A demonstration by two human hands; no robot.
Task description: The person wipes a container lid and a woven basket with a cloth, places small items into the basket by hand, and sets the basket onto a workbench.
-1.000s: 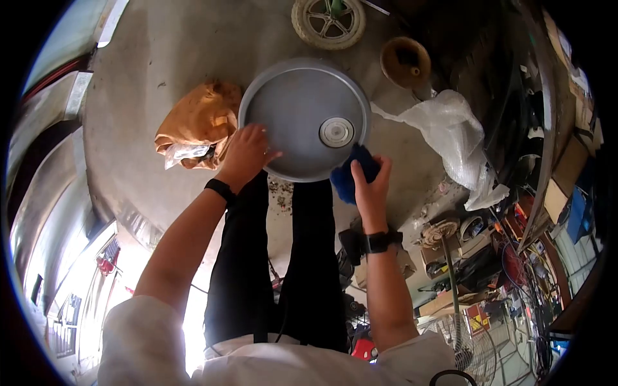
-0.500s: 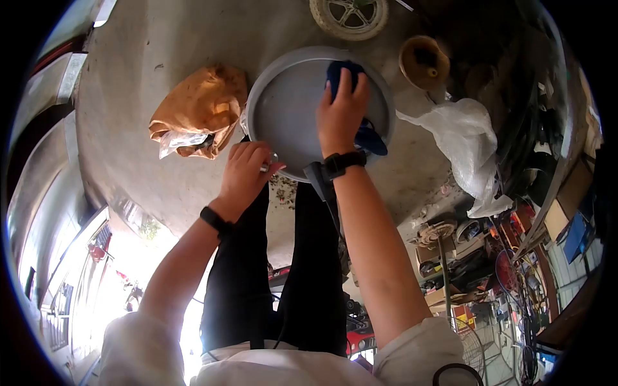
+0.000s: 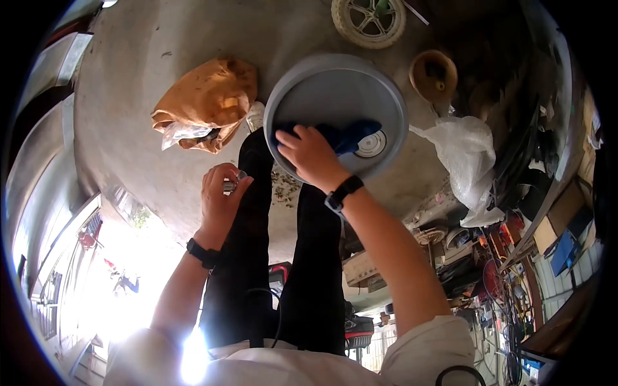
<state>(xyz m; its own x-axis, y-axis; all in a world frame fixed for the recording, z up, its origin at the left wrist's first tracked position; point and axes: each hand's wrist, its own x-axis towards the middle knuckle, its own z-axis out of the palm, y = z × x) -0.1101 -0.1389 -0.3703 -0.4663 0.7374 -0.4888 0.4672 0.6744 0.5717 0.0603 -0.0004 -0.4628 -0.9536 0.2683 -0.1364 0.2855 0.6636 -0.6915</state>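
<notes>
A round grey basin or lid (image 3: 335, 96) with a raised rim lies in front of my legs. My right hand (image 3: 310, 154) presses a dark blue cloth (image 3: 351, 136) against its surface, near the left side of the rim. The cloth stretches right, partly over a round white disc (image 3: 371, 144) on the grey surface. To the left of the basin, my left hand (image 3: 221, 186) is closed around a small shiny metal piece (image 3: 229, 186), held above the floor near my left leg.
An orange-brown bag (image 3: 215, 96) with clear plastic lies on the left. Beyond the basin are a spoked wheel (image 3: 369, 22) and a rusty bowl-shaped part (image 3: 432, 76). White bubble wrap (image 3: 465, 161) lies at right, beside a cluttered heap of boxes and tools.
My right hand has carried the blue cloth from the basin's lower right, over its far side, to its left side. My left hand has moved down and left, away from the rim, with the metal piece.
</notes>
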